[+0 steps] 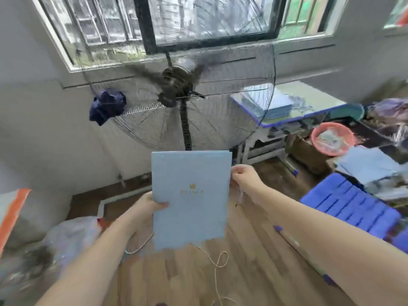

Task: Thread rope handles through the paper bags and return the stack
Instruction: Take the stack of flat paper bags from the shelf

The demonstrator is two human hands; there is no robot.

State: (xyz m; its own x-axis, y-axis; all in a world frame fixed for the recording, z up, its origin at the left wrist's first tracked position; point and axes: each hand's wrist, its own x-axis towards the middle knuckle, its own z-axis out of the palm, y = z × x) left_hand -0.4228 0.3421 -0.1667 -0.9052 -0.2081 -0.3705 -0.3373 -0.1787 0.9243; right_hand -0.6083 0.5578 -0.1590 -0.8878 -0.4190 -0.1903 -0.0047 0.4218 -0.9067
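The person holds one flat light-blue paper bag [190, 199] upright in front of the chest, above the wooden floor [254, 261]. The left hand [147, 206] grips the bag's left edge, thumb on the front face and the other fingers hidden behind it. The right hand [244, 175] is at the right edge, fingers curled as if pinching something thin; whether it pinches the edge or a rope end, I cannot tell, the picture is blurred there. A thin pale rope [217, 263] hangs below the bag and makes loose loops over the floor.

I judge the step is the threading of a handle on this bag. To do it well, the left hand should keep the bag steady and not bend it, while the right hand leads the rope end straight to the hole — the holes themselves I cannot see. The hanging rope must stay free of knots, so pull slowly.

For room: a large standing fan [183, 96] turns just behind the bag's top edge, so lifting forward is not wise. On the right stands a blue crate [351, 202] with more blue bags [371, 168] near it — probably the stack. On the left lies a plastic sack [72, 235]. Between them the floor gives space for lowering the bag.
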